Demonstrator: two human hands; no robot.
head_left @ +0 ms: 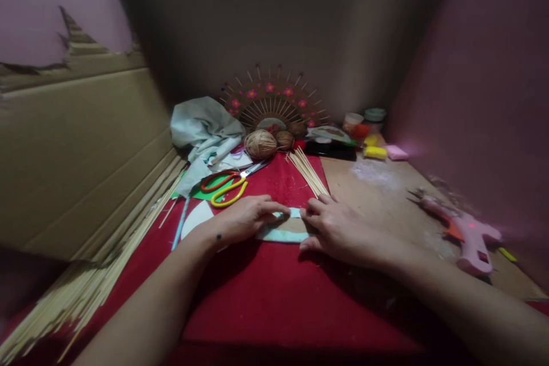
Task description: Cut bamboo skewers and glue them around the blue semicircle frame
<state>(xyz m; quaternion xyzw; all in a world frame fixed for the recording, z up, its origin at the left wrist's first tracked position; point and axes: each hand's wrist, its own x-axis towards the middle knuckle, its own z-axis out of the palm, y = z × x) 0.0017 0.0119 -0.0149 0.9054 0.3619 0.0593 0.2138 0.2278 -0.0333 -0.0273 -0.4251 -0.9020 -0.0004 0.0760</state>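
A small piece of brown cardboard [286,227] lies on the red cloth in front of me, with pale blue fabric [285,237] folded over its long edges. My left hand [253,216] rests at its left end, index finger stretched along the far fabric edge and the other fingers curled. At the right end, my right hand [332,227] grips the piece, thumb on the near edge and fingers on the far one. Just beyond the right hand lie several thin wooden sticks [307,171]. Scissors [227,186] with red and yellow handles lie beyond the left hand.
A pink glue gun [467,234] rests on a board [355,183] at the right. Long sticks [107,274] lie along the left beside a cardboard wall [86,160]. Crumpled fabric [206,123], twine balls [260,144] and a flower-decorated stick fan [268,94] stand at the back.
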